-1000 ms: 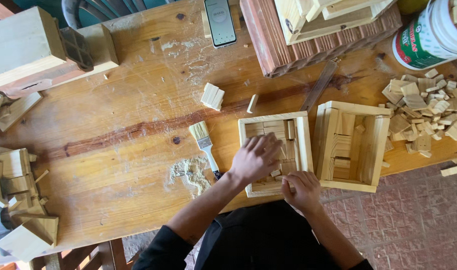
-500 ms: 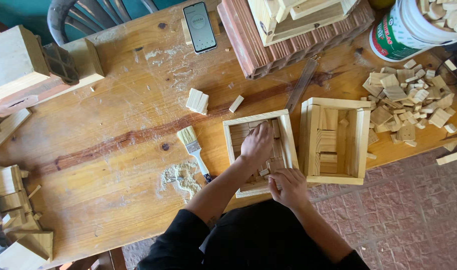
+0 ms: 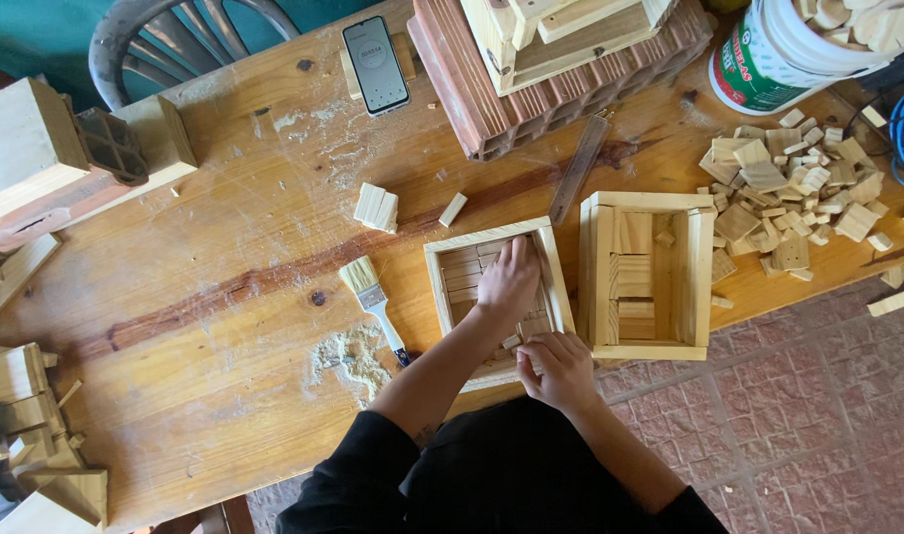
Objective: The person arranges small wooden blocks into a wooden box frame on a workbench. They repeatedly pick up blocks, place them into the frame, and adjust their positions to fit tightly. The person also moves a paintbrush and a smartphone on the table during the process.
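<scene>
A shallow wooden frame box (image 3: 450, 267) lies on the wooden table (image 3: 205, 287), its floor lined with small flat wood tiles. My left hand (image 3: 508, 280) lies palm down inside it, pressing on the tiles. My right hand (image 3: 559, 366) is at the frame's near edge, fingers curled around a small wood piece (image 3: 512, 342). A second, deeper wooden box (image 3: 648, 274) stands just right of the frame, with a few blocks inside.
A paintbrush (image 3: 373, 301) and a sawdust patch (image 3: 348, 358) lie left of the frame. A pile of wood chips (image 3: 798, 198) is at right, beside a white bucket (image 3: 798, 49). A phone (image 3: 375, 64), a brick (image 3: 531, 89) and wooden houses (image 3: 37, 435) are around.
My left hand has slid a little farther into the frame. My right hand stays at the near edge. The camera view has shifted, so everything sits lower and left in the picture.
</scene>
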